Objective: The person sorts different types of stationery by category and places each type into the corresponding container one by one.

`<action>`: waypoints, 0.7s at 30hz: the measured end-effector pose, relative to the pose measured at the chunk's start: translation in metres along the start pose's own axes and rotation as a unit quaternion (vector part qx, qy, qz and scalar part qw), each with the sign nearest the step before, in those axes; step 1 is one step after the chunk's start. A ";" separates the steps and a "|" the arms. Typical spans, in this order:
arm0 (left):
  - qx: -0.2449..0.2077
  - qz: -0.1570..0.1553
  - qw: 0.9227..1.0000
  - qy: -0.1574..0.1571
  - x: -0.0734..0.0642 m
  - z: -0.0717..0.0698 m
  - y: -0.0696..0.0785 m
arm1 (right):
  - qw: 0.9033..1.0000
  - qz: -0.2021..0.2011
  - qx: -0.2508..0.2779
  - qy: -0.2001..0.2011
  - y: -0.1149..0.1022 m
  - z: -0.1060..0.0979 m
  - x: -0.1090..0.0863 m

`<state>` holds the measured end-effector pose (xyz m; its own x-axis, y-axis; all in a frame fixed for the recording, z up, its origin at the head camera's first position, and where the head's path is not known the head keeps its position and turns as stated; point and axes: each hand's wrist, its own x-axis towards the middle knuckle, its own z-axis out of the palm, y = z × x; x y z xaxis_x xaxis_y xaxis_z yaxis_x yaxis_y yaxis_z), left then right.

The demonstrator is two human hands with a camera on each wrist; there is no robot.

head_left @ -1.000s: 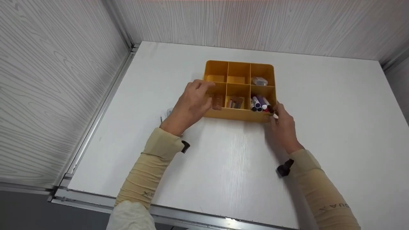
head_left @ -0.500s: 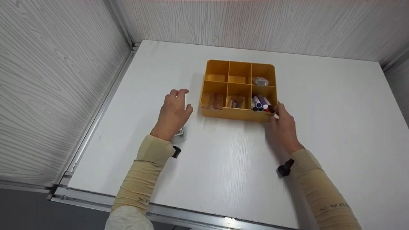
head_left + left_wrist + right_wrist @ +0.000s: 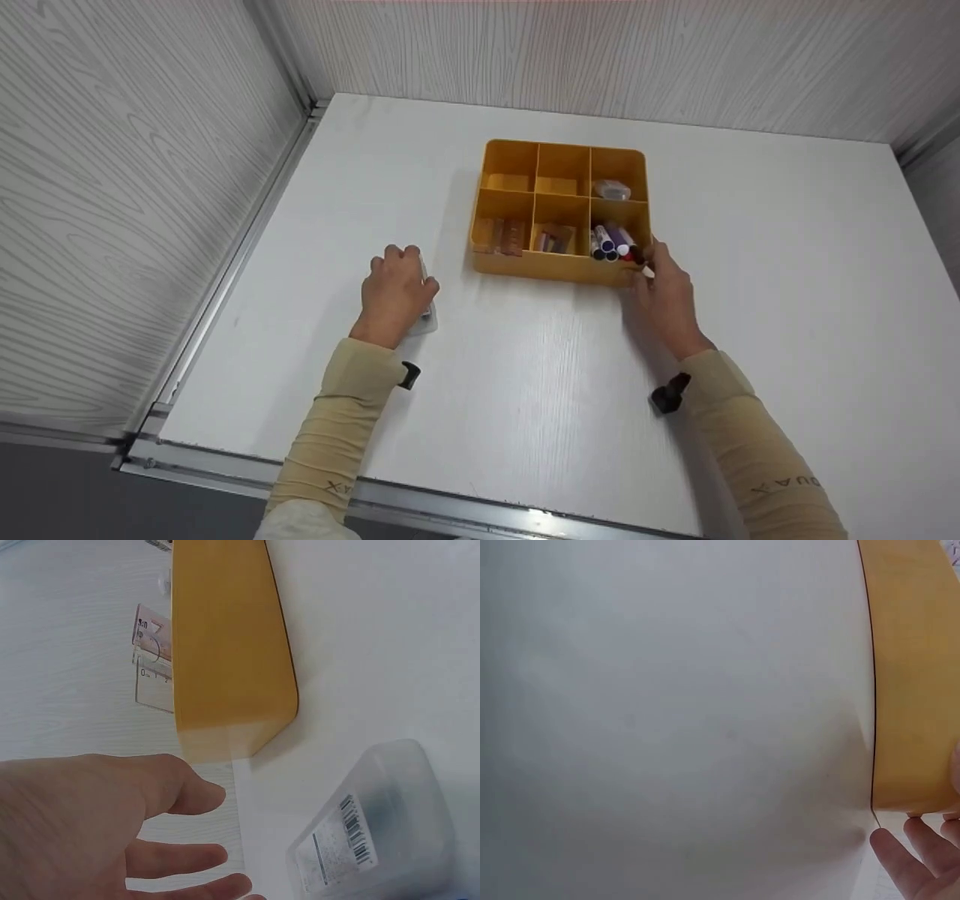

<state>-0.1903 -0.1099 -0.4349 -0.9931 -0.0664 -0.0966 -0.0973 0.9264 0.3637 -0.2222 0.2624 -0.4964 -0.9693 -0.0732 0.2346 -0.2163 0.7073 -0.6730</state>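
My left hand [image 3: 395, 296] is lowered over a clear plastic case [image 3: 425, 324], whose barcode label shows in the left wrist view. There the fingers [image 3: 176, 859] look loosely bent and stand beside the case, with a gap between. A yellow divided organizer box [image 3: 551, 266] sits to the right. At its front right corner my right hand [image 3: 669, 304] pinches the walls, thumb on one face and fingers [image 3: 901, 864] around the other. Markers [image 3: 611, 244] lie in the front right compartment, clear rulers [image 3: 510, 236] in the front left one.
The organizer's front middle compartment holds a small packet of coloured pieces [image 3: 555, 240]; a small clear container [image 3: 611, 190] lies in the back right one. Wood-grain panels [image 3: 585, 60] wall in the white table [image 3: 540, 390] at the back and sides. A metal rail [image 3: 442, 506] edges the front.
My left hand has left the organizer's front left compartment, moving left and toward me, then down over the clear case. My right hand has stayed at the organizer's corner.
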 end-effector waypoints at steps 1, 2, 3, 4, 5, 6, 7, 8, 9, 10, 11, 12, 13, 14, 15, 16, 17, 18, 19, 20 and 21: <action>0.006 -0.005 1.000 -0.005 -0.001 0.002 -0.001 | 1.000 0.000 -0.001 0.000 0.000 0.000 0.000; 0.012 -0.009 1.000 -0.009 -0.002 0.003 -0.001 | 1.000 -0.001 -0.002 0.001 0.000 0.000 0.000; 0.017 -0.013 1.000 -0.012 -0.002 0.005 -0.001 | 1.000 -0.001 -0.004 0.001 0.000 0.000 0.000; 0.022 -0.014 1.000 -0.014 -0.003 0.007 -0.002 | 1.000 -0.002 -0.005 0.002 0.000 0.000 0.000; 0.026 -0.014 0.999 -0.014 -0.003 0.010 -0.002 | 1.000 -0.002 -0.005 0.004 -0.001 0.000 0.000; 0.030 -0.014 0.999 -0.014 -0.004 0.012 -0.002 | 1.000 0.000 -0.005 0.004 -0.001 0.000 0.000; 0.034 -0.013 0.999 -0.014 -0.005 0.014 -0.002 | 1.000 -0.001 -0.005 0.005 -0.002 0.000 0.000; 0.037 -0.011 0.999 -0.013 -0.005 0.016 -0.002 | 1.000 -0.001 -0.003 0.006 -0.002 0.000 0.000; 0.041 -0.010 0.999 -0.012 -0.006 0.019 -0.002 | 1.000 -0.003 -0.002 0.007 -0.002 0.000 0.001; 0.045 -0.009 0.999 -0.011 -0.006 0.021 -0.001 | 1.000 -0.005 -0.001 0.008 -0.002 0.000 0.001; 0.050 -0.008 0.999 -0.010 -0.007 0.023 -0.001 | 1.000 -0.006 0.000 0.008 -0.003 0.000 0.001; 0.055 -0.008 0.998 -0.009 -0.007 0.025 -0.001 | 1.000 -0.007 0.001 0.008 -0.003 0.000 0.001; 0.060 -0.007 0.998 -0.007 -0.008 0.027 -0.001 | 1.000 -0.006 0.002 0.007 -0.002 0.000 0.001; 0.066 -0.007 0.998 -0.004 -0.008 0.029 0.000 | 1.000 -0.005 0.004 0.007 -0.002 0.000 0.001; 0.071 -0.007 0.997 -0.001 -0.008 0.031 0.000 | 1.000 -0.004 0.004 0.006 -0.002 0.000 0.000; 0.077 -0.006 0.997 0.001 -0.008 0.033 0.001 | 1.000 -0.002 0.005 0.005 -0.002 0.000 0.000; 0.084 -0.005 0.996 0.003 -0.009 0.034 0.002 | 1.000 0.000 0.005 0.005 -0.002 0.000 0.000; 0.093 -0.002 0.996 0.005 -0.009 0.036 0.002 | 1.000 0.001 0.006 0.005 -0.001 0.000 0.000; 0.100 -0.002 0.995 0.008 -0.009 0.038 0.003 | 1.000 -0.001 0.005 0.004 -0.001 0.000 0.000; 0.106 -0.002 0.994 0.011 -0.010 0.039 0.004 | 1.000 -0.001 0.003 0.004 -0.001 0.000 0.000; 0.112 -0.001 0.994 0.014 -0.010 0.041 0.004 | 1.000 -0.002 0.002 0.004 0.000 0.000 0.000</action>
<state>-0.1783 -0.0903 -0.4705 -0.9946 -0.0759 -0.0701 -0.0857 0.9852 0.1487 -0.2222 0.2623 -0.4963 -0.9673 -0.0710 0.2436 -0.2216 0.7039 -0.6749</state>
